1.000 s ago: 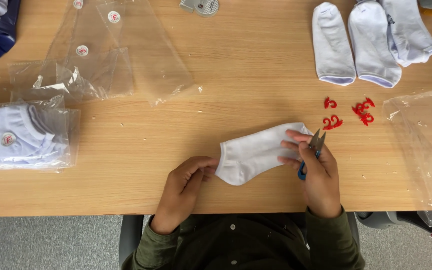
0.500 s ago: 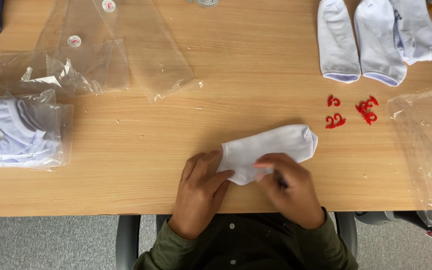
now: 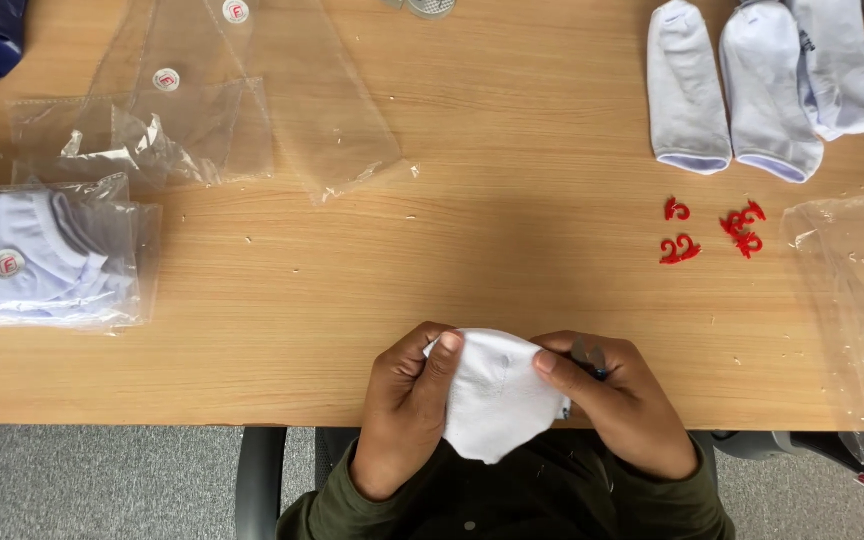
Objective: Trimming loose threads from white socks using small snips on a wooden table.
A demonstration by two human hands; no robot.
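Grey carpet [image 3: 82, 480] lies under the wooden table [image 3: 512, 260], whose near edge is at 6 o'clock. There a white sock [image 3: 492, 395] is pinched between the left hand [image 3: 407, 410] and the right hand [image 3: 622, 400]. Red hooks [image 3: 712, 230] lie at 2 o'clock.

Open wooden table [image 3: 512, 250] surface ahead of both hands, free to the far edge. Blocked left by bagged white socks [image 3: 37, 262] and empty clear bags [image 3: 202, 110]. Blocked far right by three loose white socks [image 3: 752, 85], with small red hooks [image 3: 712, 232] near them and a clear plastic bag [image 3: 857, 310] beside.
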